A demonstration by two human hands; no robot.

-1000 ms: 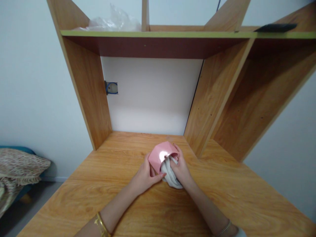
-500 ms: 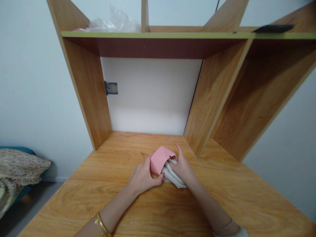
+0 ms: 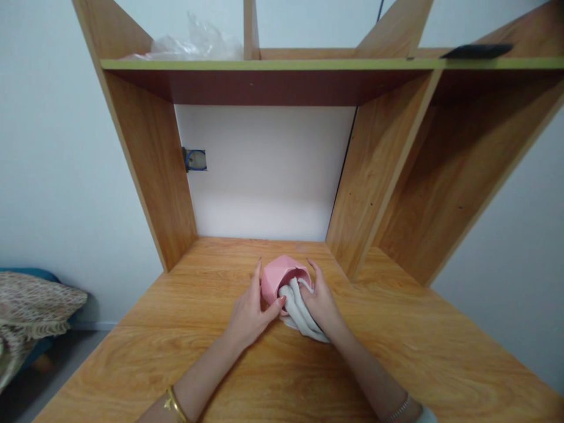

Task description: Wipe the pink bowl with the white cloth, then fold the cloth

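Note:
A pink faceted cup [image 3: 277, 276] lies tipped on its side on the wooden desk [image 3: 396, 364], its mouth turned toward me. My left hand [image 3: 249, 314] wraps round its left side, thumb at the rim. My right hand [image 3: 321, 302] is closed on a white cloth [image 3: 299, 314] and presses part of it into the cup's mouth. The rest of the cloth trails onto the desk under that hand.
Wooden uprights stand left [image 3: 150, 158] and right [image 3: 374, 170] of the alcove, under a green-edged shelf [image 3: 282, 63]. The shelf carries a clear plastic bag [image 3: 194, 44] and a flat black thing [image 3: 478, 51]. A patterned blanket [image 3: 30, 305] lies at far left.
The cup has been turned in my hands, so its facets and mouth face differently, and it sits slightly further left. My left fingers now reach up the cup's side. The cloth stays in its mouth.

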